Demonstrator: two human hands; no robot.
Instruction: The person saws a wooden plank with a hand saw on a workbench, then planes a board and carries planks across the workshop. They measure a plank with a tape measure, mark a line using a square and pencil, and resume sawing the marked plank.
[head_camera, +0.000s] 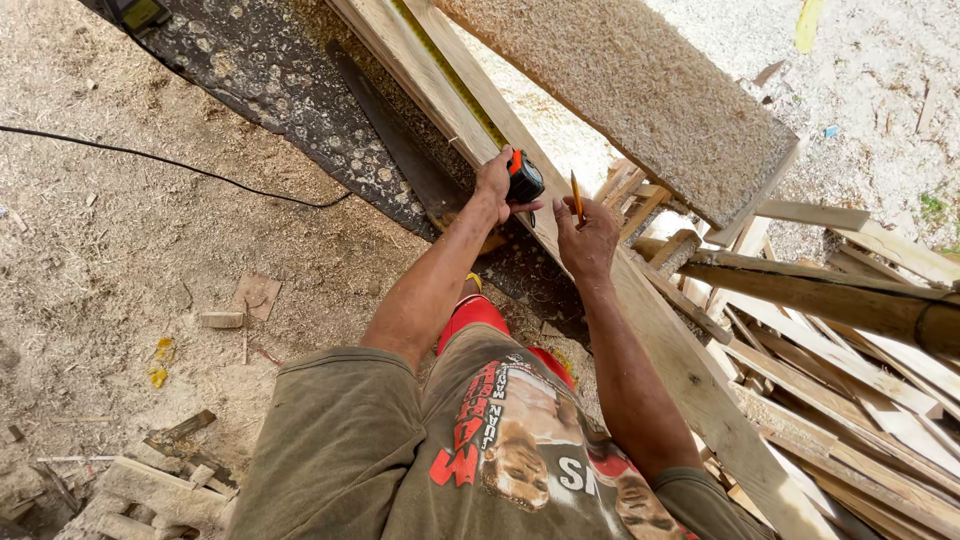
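Olive printed shirt (450, 450) in foreground; beyond it the left hand (492, 185), grip closed around a black-and-orange tape measure (524, 180), and the right hand (588, 240), grip pinching a pencil (577, 197), rest on a long plank (640, 320) over the sawdust-strewn floor (120, 260), apparently measuring before marking.

Strong daylight comes from the upper right, where the sawdust-covered ground (880, 60) is washed out almost to white. The near area lies in even, softer shade, with no hard shadows on the forearms or the long plank (680, 360). Focus is sharp across the middle. Wide-angle distortion bends straight boards and stretches the shirt (400, 460) along the bottom edge.
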